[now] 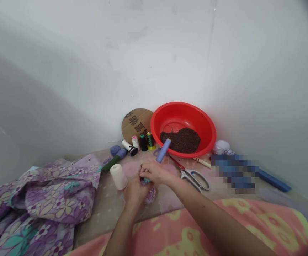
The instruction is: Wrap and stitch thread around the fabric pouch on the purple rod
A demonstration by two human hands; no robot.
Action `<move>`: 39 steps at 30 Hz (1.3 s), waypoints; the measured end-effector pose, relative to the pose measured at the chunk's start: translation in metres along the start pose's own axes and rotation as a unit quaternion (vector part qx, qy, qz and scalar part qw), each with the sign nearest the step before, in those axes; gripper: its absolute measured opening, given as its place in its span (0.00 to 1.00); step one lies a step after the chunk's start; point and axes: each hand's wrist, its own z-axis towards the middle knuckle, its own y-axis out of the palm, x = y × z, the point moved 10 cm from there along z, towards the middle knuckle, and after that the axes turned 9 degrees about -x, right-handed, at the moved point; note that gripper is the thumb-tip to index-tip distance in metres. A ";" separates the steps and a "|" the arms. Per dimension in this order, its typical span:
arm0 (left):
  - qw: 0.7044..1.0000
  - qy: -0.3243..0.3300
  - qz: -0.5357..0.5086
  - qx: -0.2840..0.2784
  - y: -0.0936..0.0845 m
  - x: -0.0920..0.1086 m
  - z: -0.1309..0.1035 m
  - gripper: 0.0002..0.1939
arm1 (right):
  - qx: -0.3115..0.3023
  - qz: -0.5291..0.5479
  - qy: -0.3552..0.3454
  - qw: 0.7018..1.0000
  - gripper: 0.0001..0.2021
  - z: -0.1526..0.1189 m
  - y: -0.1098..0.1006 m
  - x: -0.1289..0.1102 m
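My left hand (136, 192) is closed around a small purple floral cloth bundle (150, 196), whose lower end shows below the fingers. Over its top, my right hand (154, 172) is pinched, its fingertips meeting at the bundle; any needle or thread there is too small to make out. A large white thread spool (118, 176) stands right beside my left hand. Just beyond my right hand, a light purple rod-like roll (164, 150) leans toward the basin. Scissors (194, 177) with grey handles lie to the right of my hands.
A red basin (211, 137) with dark brown grains (186, 140) stands against the wall, before a round cardboard piece (136, 122). Several smaller spools (143, 143) line up beside it. Floral fabric (60, 199) is heaped at left; a pink-yellow blanket (170, 234) lies in front. Blue item (274, 180) at right.
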 end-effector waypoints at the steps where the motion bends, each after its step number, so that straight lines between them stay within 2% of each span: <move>1: 1.000 0.003 -0.010 0.001 -0.001 0.001 -0.001 0.21 | 0.020 0.044 -0.011 0.999 0.05 0.000 -0.003 0.000; 4: 0.999 0.016 -0.041 0.018 -0.005 0.003 -0.004 0.19 | 0.096 0.219 -0.015 0.971 0.06 -0.003 -0.017 0.007; 8: 0.996 0.022 -0.079 0.039 -0.007 -0.003 -0.002 0.17 | 0.159 0.467 0.009 0.870 0.07 -0.015 -0.039 0.027; 10: 0.993 0.033 -0.106 0.047 -0.006 -0.005 -0.001 0.16 | 0.226 0.517 -0.008 0.826 0.08 -0.026 -0.066 0.035; 13: 0.989 0.042 -0.132 0.050 -0.005 -0.007 0.001 0.16 | 0.387 0.493 -0.060 0.777 0.07 -0.058 -0.119 0.048; 15: 0.989 0.041 -0.137 0.047 -0.004 -0.008 0.001 0.16 | 0.483 0.425 -0.078 0.761 0.06 -0.084 -0.146 0.056; 17: 0.990 0.032 -0.134 0.043 -0.003 -0.009 0.002 0.16 | 0.550 0.344 -0.065 0.758 0.06 -0.106 -0.160 0.063; 19: 0.990 0.027 -0.133 0.040 -0.002 -0.010 0.002 0.16 | 0.571 0.269 -0.024 0.775 0.08 -0.119 -0.161 0.069; 22: 0.989 0.026 -0.142 0.036 0.000 -0.011 0.002 0.17 | 0.532 0.217 0.025 0.818 0.10 -0.118 -0.142 0.076; 27: 0.987 0.025 -0.156 0.038 0.002 -0.017 0.005 0.17 | 0.337 0.218 0.054 0.914 0.11 -0.083 -0.080 0.077; 30: 0.984 0.029 -0.169 0.036 0.002 -0.020 0.008 0.16 | 0.254 0.166 0.057 0.951 0.09 -0.072 -0.055 0.068; 33: 0.981 0.041 -0.190 0.027 0.003 -0.021 0.010 0.16 | 0.200 0.120 0.080 0.969 0.05 -0.067 -0.040 0.067; 39: 0.968 0.070 -0.240 0.026 0.006 -0.024 0.014 0.15 | 0.136 0.123 0.125 0.975 0.03 -0.063 -0.018 0.083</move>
